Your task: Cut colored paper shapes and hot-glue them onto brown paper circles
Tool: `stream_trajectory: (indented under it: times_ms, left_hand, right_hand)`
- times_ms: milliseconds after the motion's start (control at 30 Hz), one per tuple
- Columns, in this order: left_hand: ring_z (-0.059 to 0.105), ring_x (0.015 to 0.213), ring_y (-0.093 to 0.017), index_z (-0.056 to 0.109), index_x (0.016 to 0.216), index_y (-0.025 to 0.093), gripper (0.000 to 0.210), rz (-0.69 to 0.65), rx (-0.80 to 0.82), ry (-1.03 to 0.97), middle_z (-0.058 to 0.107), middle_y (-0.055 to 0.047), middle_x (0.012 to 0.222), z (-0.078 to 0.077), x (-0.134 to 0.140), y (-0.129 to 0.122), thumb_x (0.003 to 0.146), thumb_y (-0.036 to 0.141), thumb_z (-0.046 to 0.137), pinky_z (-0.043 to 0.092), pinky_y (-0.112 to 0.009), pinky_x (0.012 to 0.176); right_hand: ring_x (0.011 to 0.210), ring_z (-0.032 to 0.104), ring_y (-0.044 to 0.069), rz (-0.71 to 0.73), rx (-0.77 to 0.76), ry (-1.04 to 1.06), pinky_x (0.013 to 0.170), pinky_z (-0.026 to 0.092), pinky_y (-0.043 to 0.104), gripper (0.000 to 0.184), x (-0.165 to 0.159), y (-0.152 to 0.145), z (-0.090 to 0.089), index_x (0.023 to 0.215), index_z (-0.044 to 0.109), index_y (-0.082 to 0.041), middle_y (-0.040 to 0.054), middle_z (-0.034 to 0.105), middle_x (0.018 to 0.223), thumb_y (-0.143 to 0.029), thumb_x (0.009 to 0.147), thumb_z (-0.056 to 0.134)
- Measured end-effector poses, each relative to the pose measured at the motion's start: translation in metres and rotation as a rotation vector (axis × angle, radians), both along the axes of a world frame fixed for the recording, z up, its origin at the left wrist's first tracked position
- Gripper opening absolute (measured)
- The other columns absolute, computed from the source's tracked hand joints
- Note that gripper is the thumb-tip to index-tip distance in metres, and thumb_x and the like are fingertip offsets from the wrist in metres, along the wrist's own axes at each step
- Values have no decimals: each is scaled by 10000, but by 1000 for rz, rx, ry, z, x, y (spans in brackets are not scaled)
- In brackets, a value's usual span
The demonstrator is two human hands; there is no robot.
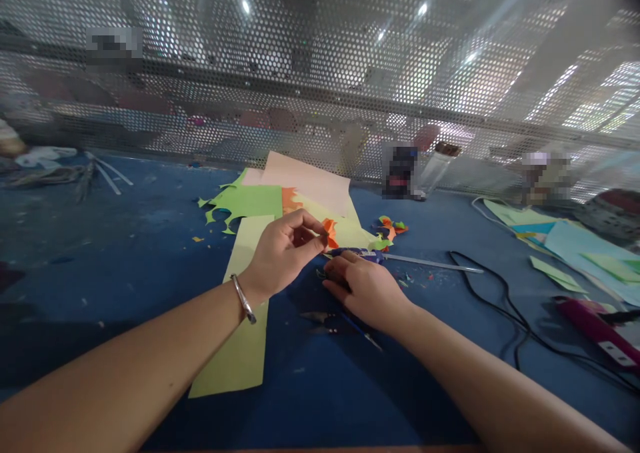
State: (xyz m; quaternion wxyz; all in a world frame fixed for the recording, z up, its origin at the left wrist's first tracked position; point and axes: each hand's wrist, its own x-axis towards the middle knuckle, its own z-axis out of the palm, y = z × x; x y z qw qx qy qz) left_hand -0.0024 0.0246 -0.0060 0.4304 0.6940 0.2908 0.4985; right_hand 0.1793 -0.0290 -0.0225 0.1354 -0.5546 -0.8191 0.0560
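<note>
My left hand [287, 249], with a silver bangle at its wrist, pinches a small orange paper flower [330, 233] between thumb and fingertips. Just to the right and lower, my right hand [367, 286] is curled over a dark blue glue gun [373, 255], its fingers partly hiding the body. A clear glue stick [435, 262] juts out of the gun's back end toward the right. Below my hands lie a dark pointed tool [320, 317] and a thin blue tool [363, 333] with a pale tip. Under my left wrist runs a long yellow-green paper strip [233, 359].
Cut green paper [250, 199] and a pale pink sheet [310, 179] lie behind my hands. Orange and green paper pieces [393, 227] sit beyond the gun. A black cable [500, 286] curves toward a magenta power strip [595, 329]. Perforated metal mesh [320, 59] closes the table's back.
</note>
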Motion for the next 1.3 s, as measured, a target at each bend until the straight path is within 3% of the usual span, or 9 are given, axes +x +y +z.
stream_trajectory:
  times_ms: [367, 533, 733, 867, 1100, 1300]
  left_hand:
    - [634, 682, -128, 667, 881, 188, 83, 9, 18, 18, 694, -23, 779, -1, -2, 0, 844, 225, 731, 508, -260, 620]
    - [667, 712, -130, 663, 899, 194, 92, -3, -7, -4, 714, -21, 816, 1, -5, 0, 841, 216, 731, 532, -261, 656]
    - [652, 689, -126, 652, 857, 184, 84, -42, -98, 28, 698, -15, 782, 1, -3, 1, 803, 178, 716, 531, -264, 664]
    - [649, 700, -135, 644, 838, 185, 84, -111, -186, 71, 703, -13, 768, 0, -1, 0, 784, 179, 708, 521, -268, 669]
    - [599, 668, -109, 653, 804, 177, 99, -130, -171, 102, 654, 15, 740, -6, 4, 0, 743, 156, 728, 476, -242, 637]
    - [681, 722, -124, 603, 830, 191, 154, -213, -421, -108, 665, 16, 809, 4, 7, -9, 783, 203, 750, 532, -245, 658]
  right_hand:
    - [834, 665, 179, 29, 38, -1, 693, 444, 284, 186, -2, -1, 0, 997, 716, -201, 54, 698, 1006, -226, 987, 532]
    - [804, 654, 163, 28, 116, 228, 713, 460, 271, 129, 10, -9, 8, 946, 676, -197, 24, 708, 896, -141, 933, 561]
    - [710, 654, 146, -2, 206, 457, 652, 476, 254, 115, 27, -18, 13, 944, 674, -221, -3, 705, 803, -253, 980, 570]
    - [683, 650, 135, -23, 290, 483, 653, 486, 250, 105, 31, -19, 15, 943, 696, -216, 0, 710, 810, -241, 966, 596]
    - [753, 675, 148, 33, 436, 399, 687, 508, 264, 142, 34, -19, 17, 979, 710, -214, 26, 729, 856, -225, 986, 569]
    - [814, 705, 164, 63, 461, 398, 737, 536, 282, 146, 37, -19, 16, 998, 711, -208, 43, 750, 909, -220, 990, 566]
